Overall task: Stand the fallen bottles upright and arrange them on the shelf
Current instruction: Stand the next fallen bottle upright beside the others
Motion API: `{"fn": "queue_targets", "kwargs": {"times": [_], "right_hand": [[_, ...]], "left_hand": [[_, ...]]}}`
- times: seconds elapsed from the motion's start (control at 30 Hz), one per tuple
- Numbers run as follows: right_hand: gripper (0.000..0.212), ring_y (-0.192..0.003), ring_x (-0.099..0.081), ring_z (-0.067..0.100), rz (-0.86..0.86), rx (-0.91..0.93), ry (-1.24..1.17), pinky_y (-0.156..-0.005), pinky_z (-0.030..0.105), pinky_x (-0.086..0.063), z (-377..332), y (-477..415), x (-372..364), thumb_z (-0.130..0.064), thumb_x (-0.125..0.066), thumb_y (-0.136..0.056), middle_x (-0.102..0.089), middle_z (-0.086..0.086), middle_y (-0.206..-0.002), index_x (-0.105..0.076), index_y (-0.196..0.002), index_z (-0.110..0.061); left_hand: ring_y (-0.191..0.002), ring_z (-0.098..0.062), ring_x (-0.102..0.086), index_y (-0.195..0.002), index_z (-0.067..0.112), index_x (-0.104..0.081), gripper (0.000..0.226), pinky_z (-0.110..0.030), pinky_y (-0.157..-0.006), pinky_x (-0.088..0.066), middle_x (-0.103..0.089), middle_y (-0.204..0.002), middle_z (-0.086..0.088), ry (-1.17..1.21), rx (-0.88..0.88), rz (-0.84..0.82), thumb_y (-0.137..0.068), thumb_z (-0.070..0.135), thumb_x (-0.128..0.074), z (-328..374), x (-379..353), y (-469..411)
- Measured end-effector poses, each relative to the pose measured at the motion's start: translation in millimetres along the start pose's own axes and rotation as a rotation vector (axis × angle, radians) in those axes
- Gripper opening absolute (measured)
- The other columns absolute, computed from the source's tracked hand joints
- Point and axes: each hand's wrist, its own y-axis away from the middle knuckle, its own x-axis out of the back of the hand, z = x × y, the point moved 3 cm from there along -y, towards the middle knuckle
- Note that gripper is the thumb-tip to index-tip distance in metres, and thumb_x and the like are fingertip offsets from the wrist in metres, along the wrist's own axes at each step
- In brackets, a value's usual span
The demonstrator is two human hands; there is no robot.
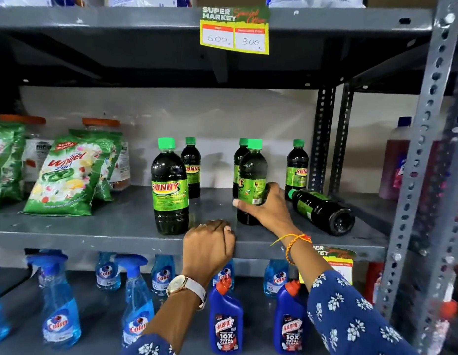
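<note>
Dark bottles with green caps and green "Sunny" labels stand on the grey middle shelf [94,226]. One upright bottle [169,187] stands at the front left. My right hand [267,208] grips the lower part of another upright bottle [252,175], its label turned away from me. To its right one bottle [322,210] lies on its side, cap toward the back left. Three more stand upright at the back: one [191,167], one [240,160] partly hidden, one [297,166]. My left hand [210,244] rests as a closed fist on the shelf's front edge, holding nothing.
Green detergent bags [66,178] and jars fill the shelf's left part. Blue spray bottles [60,301] and blue toilet-cleaner bottles [225,321] stand on the shelf below. A perforated steel upright [417,175] rises at the right. A yellow price tag [234,34] hangs above.
</note>
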Motion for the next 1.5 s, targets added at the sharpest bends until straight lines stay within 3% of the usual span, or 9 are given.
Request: {"fn": "queue_targets", "kwargs": {"times": [0.17,0.3,0.43,0.57,0.63,0.8,0.93,1.13,1.5], "right_hand": [[0.059,-0.092,-0.057,0.017,-0.106,-0.024,-0.12,-0.058,0.015,-0.036,9,-3,-5,-0.032,-0.074,-0.058,-0.053,-0.017,-0.088,-0.035,-0.103,-0.029],[0.074,-0.094,-0.052,0.014,-0.049,0.027,-0.13,-0.068,0.019,-0.038,7,-5,-6,-0.04,-0.083,-0.052,-0.054,-0.003,-0.101,-0.032,-0.103,-0.026],[0.069,-0.089,-0.052,0.014,-0.095,0.016,-0.118,-0.061,0.014,-0.037,11,-9,-8,-0.03,-0.079,-0.056,-0.052,-0.012,-0.09,-0.03,-0.104,-0.026],[0.074,-0.098,-0.058,0.015,-0.118,-0.063,-0.291,-0.082,0.03,-0.045,21,-12,-7,-0.03,-0.078,-0.055,-0.059,-0.004,-0.102,-0.029,-0.11,-0.027],[0.077,-0.09,-0.054,0.001,-0.121,-0.045,-0.259,-0.073,0.021,-0.042,19,-11,-8,-0.038,-0.084,-0.05,-0.054,-0.014,-0.096,-0.031,-0.105,-0.025],[0.057,-0.096,-0.058,0.017,-0.162,-0.058,-0.281,-0.079,0.028,-0.045,23,-16,-9,-0.022,-0.083,-0.06,-0.06,-0.009,-0.095,-0.044,-0.101,-0.022],[0.058,-0.088,-0.058,0.005,-0.138,-0.081,-0.327,-0.071,0.017,-0.043,20,-14,-8,-0.023,-0.084,-0.058,-0.059,-0.013,-0.094,-0.047,-0.103,-0.025],[0.042,-0.08,-0.059,0.003,-0.138,-0.06,-0.237,-0.069,0.017,-0.043,15,-9,-1,-0.025,-0.085,-0.059,-0.062,-0.009,-0.086,-0.058,-0.091,-0.028],[0.041,-0.085,-0.065,0.004,-0.221,-0.042,-0.273,-0.07,0.012,-0.049,-5,22,16,-0.018,-0.084,-0.062,-0.071,-0.002,-0.093,-0.067,-0.099,-0.019]], "left_hand": [[-0.057,-0.021,-0.063,-0.071,0.017,-0.067,0.036,-0.027,-0.052,-0.046,-0.071,-0.068,-0.002,0.008,0.006,0.008,-0.083,0.026,-0.034,1,1,0],[-0.058,-0.021,-0.063,-0.072,0.017,-0.067,0.036,-0.027,-0.054,-0.046,-0.071,-0.069,-0.001,0.017,0.009,0.011,-0.083,0.026,-0.034,1,1,0],[-0.058,-0.02,-0.063,-0.071,0.018,-0.067,0.034,-0.025,-0.054,-0.046,-0.071,-0.069,-0.001,0.015,0.003,0.017,-0.083,0.026,-0.036,2,2,1],[-0.06,-0.022,-0.065,-0.074,0.017,-0.069,0.036,-0.027,-0.057,-0.048,-0.073,-0.072,-0.001,0.02,0.026,0.012,-0.083,0.027,-0.036,1,1,1],[-0.059,-0.021,-0.064,-0.073,0.018,-0.069,0.035,-0.027,-0.056,-0.048,-0.073,-0.071,0.0,0.016,0.024,0.015,-0.082,0.027,-0.036,1,0,1],[-0.06,-0.021,-0.063,-0.072,0.018,-0.066,0.035,-0.028,-0.057,-0.046,-0.071,-0.07,0.0,0.023,0.025,-0.001,-0.083,0.027,-0.034,0,-2,1],[-0.06,-0.022,-0.063,-0.072,0.018,-0.066,0.034,-0.028,-0.057,-0.046,-0.071,-0.07,0.0,0.032,0.022,0.013,-0.083,0.026,-0.035,-1,-3,1],[-0.059,-0.02,-0.063,-0.071,0.018,-0.067,0.034,-0.026,-0.056,-0.046,-0.072,-0.069,0.001,0.031,0.021,0.013,-0.081,0.026,-0.036,-1,-4,0],[-0.055,-0.026,-0.061,-0.065,0.016,-0.063,0.037,-0.03,-0.054,-0.046,-0.07,-0.065,-0.005,0.024,0.009,0.016,-0.081,0.025,-0.031,2,3,3]]}}
